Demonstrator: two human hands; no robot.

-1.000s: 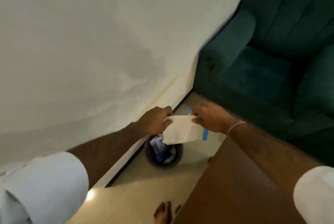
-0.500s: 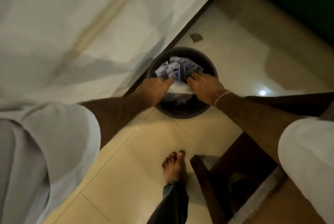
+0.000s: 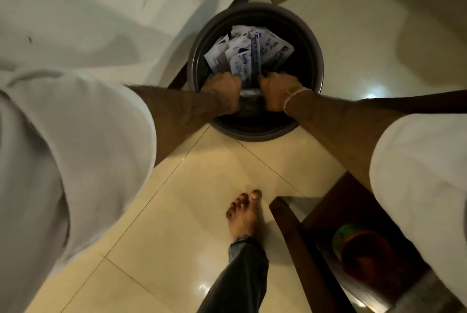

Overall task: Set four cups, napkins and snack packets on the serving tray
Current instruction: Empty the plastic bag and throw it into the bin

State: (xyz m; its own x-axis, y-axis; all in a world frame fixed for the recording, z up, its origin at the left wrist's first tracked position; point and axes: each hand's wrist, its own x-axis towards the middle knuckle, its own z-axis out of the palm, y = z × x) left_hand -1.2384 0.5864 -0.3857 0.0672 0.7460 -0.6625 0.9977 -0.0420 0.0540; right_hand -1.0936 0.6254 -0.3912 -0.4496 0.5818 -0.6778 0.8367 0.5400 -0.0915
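Both my hands were down inside the round dark bin (image 3: 307, 34) that stood on the pale tiled floor (image 3: 192, 201) against the white wall (image 3: 88, 9). My left hand (image 3: 223, 91) and my right hand (image 3: 276, 90) sat side by side with the fingers curled together, pressing on a crumpled pale sheet (image 3: 250, 101) low in the bin; in the shadow I could not tell whether that was the napkin, nor whether my fingers were clamped on it or only pushing. Behind my knuckles the bin held a wad of white paper scraps (image 3: 249, 53) with blue handwriting, standing on edge toward the far side. A thin band (image 3: 294, 96) ran round my right wrist. My bare foot (image 3: 243, 214) was planted on the tiles, just beside a dark wooden table (image 3: 293, 237), on whose lower shelf sat an orange-brown bowl (image 3: 366, 254). No cups, packets or tray were in sight
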